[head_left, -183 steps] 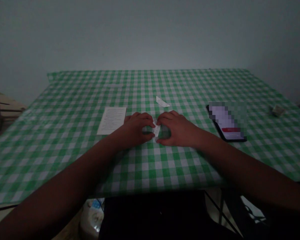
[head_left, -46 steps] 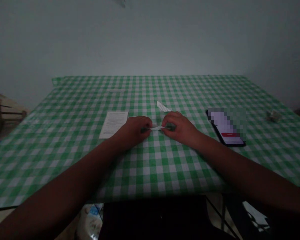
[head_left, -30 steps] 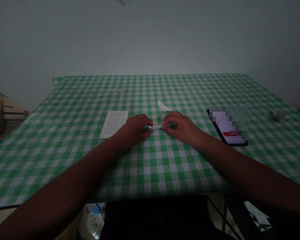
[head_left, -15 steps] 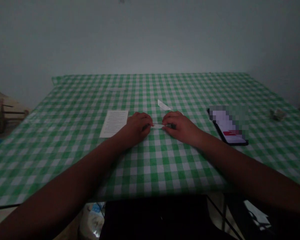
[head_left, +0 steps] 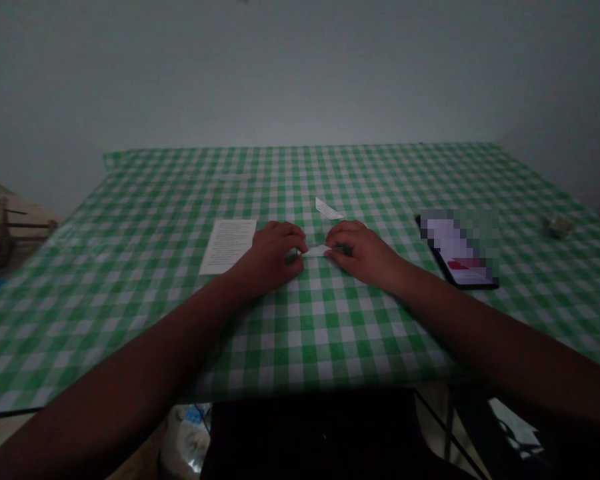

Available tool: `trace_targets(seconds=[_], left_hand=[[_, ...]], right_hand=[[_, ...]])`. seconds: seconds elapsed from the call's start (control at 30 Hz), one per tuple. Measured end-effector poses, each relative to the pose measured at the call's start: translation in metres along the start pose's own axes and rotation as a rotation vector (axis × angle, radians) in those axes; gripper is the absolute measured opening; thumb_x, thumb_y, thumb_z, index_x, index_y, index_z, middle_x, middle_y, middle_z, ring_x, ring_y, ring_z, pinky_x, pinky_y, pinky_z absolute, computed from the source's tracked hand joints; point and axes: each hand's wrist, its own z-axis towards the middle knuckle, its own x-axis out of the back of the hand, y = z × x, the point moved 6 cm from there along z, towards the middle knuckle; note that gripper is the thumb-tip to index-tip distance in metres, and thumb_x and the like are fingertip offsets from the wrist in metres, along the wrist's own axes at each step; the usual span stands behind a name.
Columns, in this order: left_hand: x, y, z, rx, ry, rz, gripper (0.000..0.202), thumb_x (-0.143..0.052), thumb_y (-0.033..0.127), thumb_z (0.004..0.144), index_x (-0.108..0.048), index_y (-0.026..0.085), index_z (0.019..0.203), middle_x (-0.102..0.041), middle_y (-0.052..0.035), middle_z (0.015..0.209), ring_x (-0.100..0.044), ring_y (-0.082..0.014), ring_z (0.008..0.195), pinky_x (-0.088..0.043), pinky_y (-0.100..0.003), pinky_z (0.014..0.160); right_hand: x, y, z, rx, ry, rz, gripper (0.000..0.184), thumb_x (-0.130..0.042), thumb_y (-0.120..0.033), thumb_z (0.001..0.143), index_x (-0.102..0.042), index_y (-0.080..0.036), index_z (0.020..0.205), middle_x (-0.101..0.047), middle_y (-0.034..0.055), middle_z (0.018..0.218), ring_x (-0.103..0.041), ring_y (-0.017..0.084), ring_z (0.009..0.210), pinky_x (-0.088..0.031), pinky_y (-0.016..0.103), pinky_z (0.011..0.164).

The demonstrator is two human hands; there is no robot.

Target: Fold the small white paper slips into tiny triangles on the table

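Observation:
A small folded piece of white paper (head_left: 316,251) spans the gap between my two hands, low over the checked tablecloth. My left hand (head_left: 279,252) pinches its left end between thumb and fingers. On the other end, my right hand (head_left: 357,250) is closed in the same way. The fingers hide both ends of the paper. Just beyond my hands lies a small printed paper piece (head_left: 327,209) with a slanted edge. A printed sheet (head_left: 229,247) rests beside my left hand, partly behind it.
A phone (head_left: 457,257) with a lit screen, partly blurred, lies right of my right hand. A small crumpled object (head_left: 559,227) sits near the right edge. The green-and-white tablecloth (head_left: 300,333) covers the table, which reaches back to a grey wall (head_left: 300,73).
The paper between my hands now bulges up into a low peak, where it was a flat narrow strip. My hands have barely shifted. The picture on the phone screen differs slightly.

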Motion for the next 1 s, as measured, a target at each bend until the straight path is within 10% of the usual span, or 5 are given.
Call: trace_targets(seconds=[1.0], left_hand=[[0.002,0.003,0.006,0.064,-0.071,0.027,0.017,-0.054,0.018,0.093,-0.07,0.022,0.091,-0.074,-0.003,0.114,-0.057,-0.0249,0.114,-0.035,-0.047,0.102]], right_hand=[[0.006,-0.006,-0.006,-0.14,-0.053,-0.264,0.003,-0.071,-0.023,0.084,-0.069,-0.022,0.086,-0.065,0.0087,0.102,-0.058,0.028,0.1,-0.047,0.046,0.089]])
